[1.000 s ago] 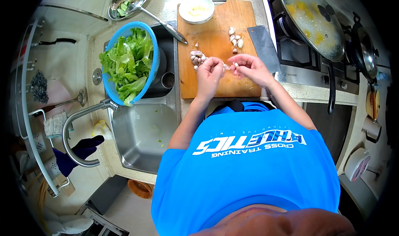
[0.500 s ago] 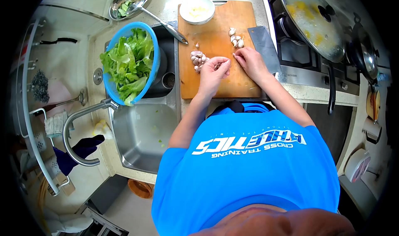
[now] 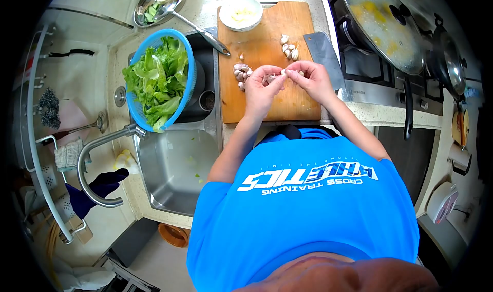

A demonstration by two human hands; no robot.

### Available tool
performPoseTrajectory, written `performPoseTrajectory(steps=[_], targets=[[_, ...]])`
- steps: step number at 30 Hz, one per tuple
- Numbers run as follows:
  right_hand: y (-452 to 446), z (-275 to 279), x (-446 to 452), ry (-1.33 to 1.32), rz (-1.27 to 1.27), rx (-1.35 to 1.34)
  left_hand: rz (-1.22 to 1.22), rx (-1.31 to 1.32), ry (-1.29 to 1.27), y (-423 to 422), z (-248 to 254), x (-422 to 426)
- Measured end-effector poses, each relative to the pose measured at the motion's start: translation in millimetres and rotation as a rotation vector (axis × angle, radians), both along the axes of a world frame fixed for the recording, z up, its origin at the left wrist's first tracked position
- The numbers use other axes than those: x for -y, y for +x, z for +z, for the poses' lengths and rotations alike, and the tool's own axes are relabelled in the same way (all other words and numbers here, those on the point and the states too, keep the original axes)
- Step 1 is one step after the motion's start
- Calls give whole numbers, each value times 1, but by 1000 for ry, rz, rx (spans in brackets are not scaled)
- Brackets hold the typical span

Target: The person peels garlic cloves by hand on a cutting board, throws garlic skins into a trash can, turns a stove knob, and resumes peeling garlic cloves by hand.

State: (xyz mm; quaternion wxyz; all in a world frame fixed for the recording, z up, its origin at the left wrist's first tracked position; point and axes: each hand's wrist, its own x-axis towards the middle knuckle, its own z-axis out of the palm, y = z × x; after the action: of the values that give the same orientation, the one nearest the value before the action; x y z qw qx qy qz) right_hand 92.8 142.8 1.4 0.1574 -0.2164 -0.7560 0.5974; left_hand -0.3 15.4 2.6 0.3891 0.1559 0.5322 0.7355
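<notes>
Above the wooden cutting board (image 3: 246, 107), my left hand (image 3: 262, 90) and my right hand (image 3: 314, 82) meet fingertip to fingertip. A small pale garlic clove (image 3: 283, 72) is pinched between them. Close beside my left hand lies a pile of purplish unpeeled garlic cloves (image 3: 240, 72), partly hidden by its fingers. Beyond my right hand rest several white cloves (image 3: 289, 49). A cleaver (image 3: 324, 55) lies with its broad blade over the board's right edge. At the board's far end stands a white bowl (image 3: 240, 13) holding pale yellowish bits.
To the left, a blue basket (image 3: 193, 76) of lettuce sits over the sink (image 3: 177, 163), near the curved faucet (image 3: 84, 163). A ladle (image 3: 203, 32) reaches from a metal bowl (image 3: 159, 17) onto the board. A lidded pan (image 3: 385, 30) stands on the stove (image 3: 370, 94), its handle pointing toward me.
My right hand has risen slightly from the board and come to my left hand, and a clove now shows between their fingertips. The view has shifted a little.
</notes>
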Motion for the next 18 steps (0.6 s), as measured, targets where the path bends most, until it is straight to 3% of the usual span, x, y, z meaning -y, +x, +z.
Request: performPoseTrajectory(steps=[4, 8, 18], targets=[[3, 6, 0, -264, 32, -40, 57, -287, -23, 3, -5, 0], [8, 11, -5, -443, 120, 18, 60, -276, -9, 4, 0, 3], [8, 14, 4, -99, 25, -25, 29, -191, -35, 5, 6, 4]])
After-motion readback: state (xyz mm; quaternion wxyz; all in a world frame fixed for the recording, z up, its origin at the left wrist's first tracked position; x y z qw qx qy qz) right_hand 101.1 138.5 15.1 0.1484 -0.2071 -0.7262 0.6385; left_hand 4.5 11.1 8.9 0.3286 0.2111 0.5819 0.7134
